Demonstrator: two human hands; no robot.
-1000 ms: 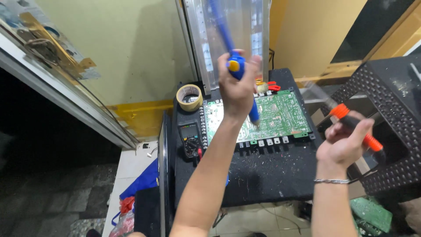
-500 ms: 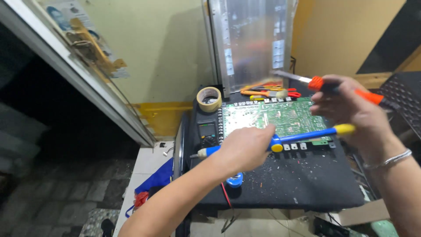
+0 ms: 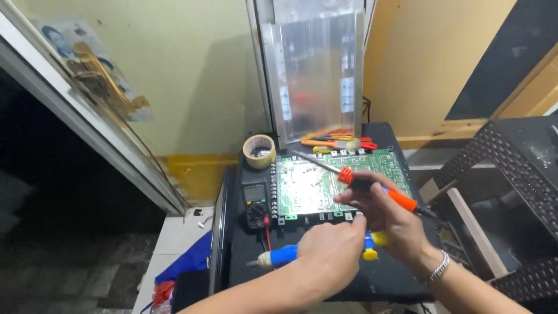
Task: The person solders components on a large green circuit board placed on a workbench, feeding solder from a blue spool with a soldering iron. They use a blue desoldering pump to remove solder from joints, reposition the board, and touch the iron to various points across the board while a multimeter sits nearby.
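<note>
While gripped in the right hand (image 3: 388,218), soldering iron (image 3: 372,187) slants tip-first toward ten o'clock over the green circuit board (image 3: 322,183). At seven o'clock of that, left hand (image 3: 330,254) clenched around a blue desoldering pump (image 3: 285,255), lying flat on the black table (image 3: 244,261) beside the multimeter (image 3: 256,200).

Blue-handled tool's (image 3: 283,255) middle behind the left hand (image 3: 330,251); tool pile (image 3: 337,141) indistinct.
</note>
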